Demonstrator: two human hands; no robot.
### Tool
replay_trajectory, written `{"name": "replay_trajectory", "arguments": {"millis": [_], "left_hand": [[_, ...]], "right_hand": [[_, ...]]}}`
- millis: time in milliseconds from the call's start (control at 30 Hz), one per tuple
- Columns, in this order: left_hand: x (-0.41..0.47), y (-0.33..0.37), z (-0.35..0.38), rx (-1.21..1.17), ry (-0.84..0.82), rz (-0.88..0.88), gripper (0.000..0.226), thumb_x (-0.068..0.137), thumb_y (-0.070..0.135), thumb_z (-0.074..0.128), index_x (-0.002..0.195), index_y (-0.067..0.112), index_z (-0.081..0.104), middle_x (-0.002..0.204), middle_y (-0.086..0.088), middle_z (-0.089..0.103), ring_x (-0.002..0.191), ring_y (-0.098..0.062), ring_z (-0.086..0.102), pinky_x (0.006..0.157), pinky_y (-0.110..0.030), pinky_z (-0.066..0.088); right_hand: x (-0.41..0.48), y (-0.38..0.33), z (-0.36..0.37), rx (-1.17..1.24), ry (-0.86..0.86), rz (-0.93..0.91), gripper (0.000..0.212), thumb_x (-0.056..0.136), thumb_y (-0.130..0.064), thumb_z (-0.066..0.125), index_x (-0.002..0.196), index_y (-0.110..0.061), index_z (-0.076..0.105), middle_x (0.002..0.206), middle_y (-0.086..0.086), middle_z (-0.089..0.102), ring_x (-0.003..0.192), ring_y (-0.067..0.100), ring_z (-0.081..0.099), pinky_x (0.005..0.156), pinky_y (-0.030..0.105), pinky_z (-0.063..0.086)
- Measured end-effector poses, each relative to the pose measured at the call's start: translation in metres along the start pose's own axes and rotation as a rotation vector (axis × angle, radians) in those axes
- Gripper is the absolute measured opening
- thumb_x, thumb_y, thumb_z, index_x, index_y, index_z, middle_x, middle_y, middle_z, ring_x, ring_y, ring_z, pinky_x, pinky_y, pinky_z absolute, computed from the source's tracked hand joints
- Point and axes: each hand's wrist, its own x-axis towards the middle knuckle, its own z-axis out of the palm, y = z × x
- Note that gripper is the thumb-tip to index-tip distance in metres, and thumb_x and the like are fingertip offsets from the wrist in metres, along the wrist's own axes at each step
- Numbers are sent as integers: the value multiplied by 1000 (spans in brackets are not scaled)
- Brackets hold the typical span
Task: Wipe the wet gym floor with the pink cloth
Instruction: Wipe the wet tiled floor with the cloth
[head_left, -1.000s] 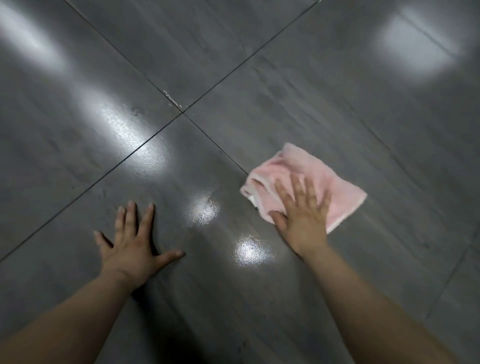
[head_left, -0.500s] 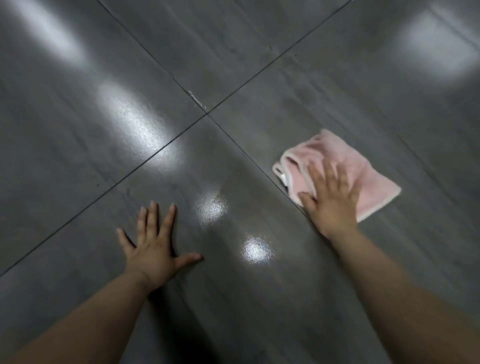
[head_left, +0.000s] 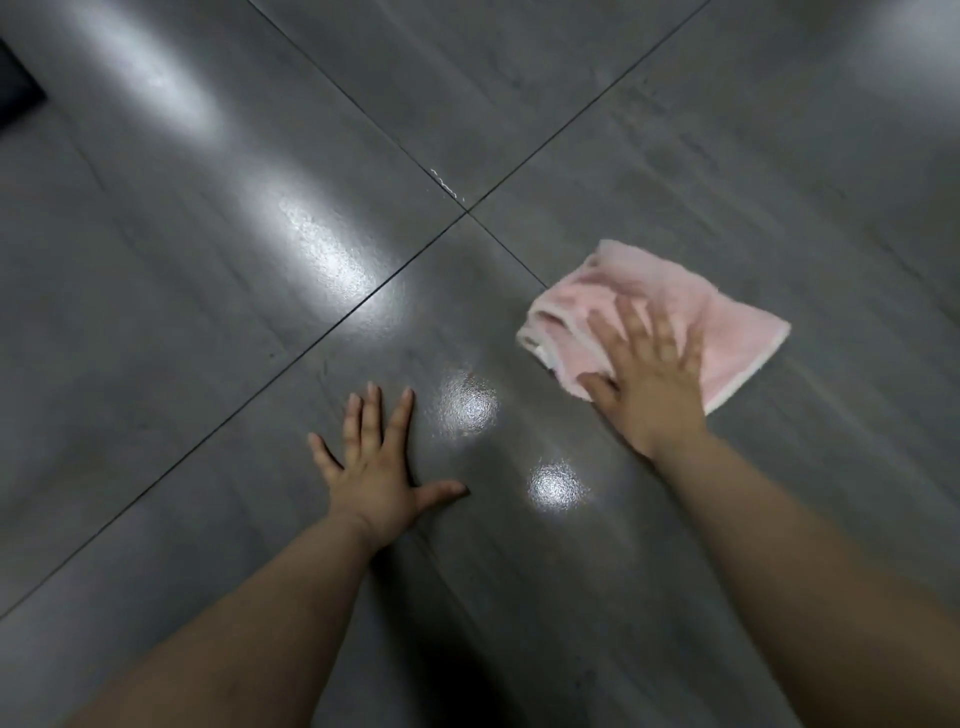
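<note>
Pink cloth sits under our right hand, fingers spread flat, pressing it to the floor just right of the tile joints' crossing. Left hand splayed palm-down on bare tile, thumb out to the right, arm approx. straight. Cloth is fluffy terry w/ pale edging, folded, roughly square. Floor: glossy dark grey tiles, thin dark joints, bright pebbly glare patches.

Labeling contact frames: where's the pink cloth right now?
Head view, right of centre: the pink cloth lies flat on the floor under the right hand, just right of the tile-joint crossing.
</note>
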Motion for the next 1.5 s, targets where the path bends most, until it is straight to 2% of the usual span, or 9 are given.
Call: {"name": "replay_trajectory", "arguments": {"millis": [167,433,533,667,833,933,1233,1367,1500], "left_hand": [[0,-1,2,8,18,13,108,66,64,58,140,31,-14,152,-2,-24,140,-18,-24,109,-58,-15],[0,-5,3,-23,34,47,108,62,72,52,140,33,-12,153,0,-22,140,-16,-22,110,-56,-12],[-2,-14,-1,-19,57,99,93,75,61,53,141,33,-6,155,2,-15,142,-14,-16,113,-51,-9],[-2,-25,-14,4,82,157,78,83,52,47,142,29,1,156,4,-3,144,-13,-2,116,-44,0],[-3,-11,-15,-11,91,126,67,88,42,43,143,27,7,156,0,-1,144,-17,-2,115,-48,0],[-4,-8,-23,-54,61,129,62,88,49,29,143,25,11,156,-3,3,144,-19,0,116,-46,1],[-7,-21,-142,-137,60,202,54,94,32,35,142,20,14,155,-6,9,143,-23,7,116,-38,5],[16,6,-171,-264,132,237,54,94,29,35,142,20,14,155,-6,8,143,-24,6,116,-36,5],[54,8,-151,-207,114,232,60,92,37,37,143,27,6,156,-4,-2,144,-23,0,116,-41,3]], "right_hand": [[-71,22,-10,116,-25,479,75,75,-56,20,144,-27,25,156,8,15,143,28,2,112,55,-3],[-109,-52,41,-10,-5,-167,62,71,-48,39,130,-29,37,157,-5,-8,144,18,-12,111,51,1],[-51,-14,13,-81,27,-110,62,79,-48,36,137,-27,35,157,0,10,143,26,9,109,61,13],[-20,4,-33,25,-195,405,55,97,-36,32,147,-30,11,158,-1,0,144,27,-2,114,50,6],[-51,-52,-31,-46,-188,74,41,74,-22,54,112,-19,66,125,9,62,111,41,58,82,59,47],[-45,-62,-55,209,-206,148,41,89,-14,40,129,-17,52,141,5,48,130,29,44,104,36,35],[-20,-61,-202,360,-31,561,31,95,-8,42,123,-6,54,118,21,61,107,36,56,64,24,23],[-10,-59,-221,328,61,482,42,92,-25,47,127,-3,52,127,20,57,116,34,53,76,28,31],[8,-56,-159,-41,-386,335,66,91,-52,38,147,-26,12,157,0,5,144,19,10,115,38,12]]}}
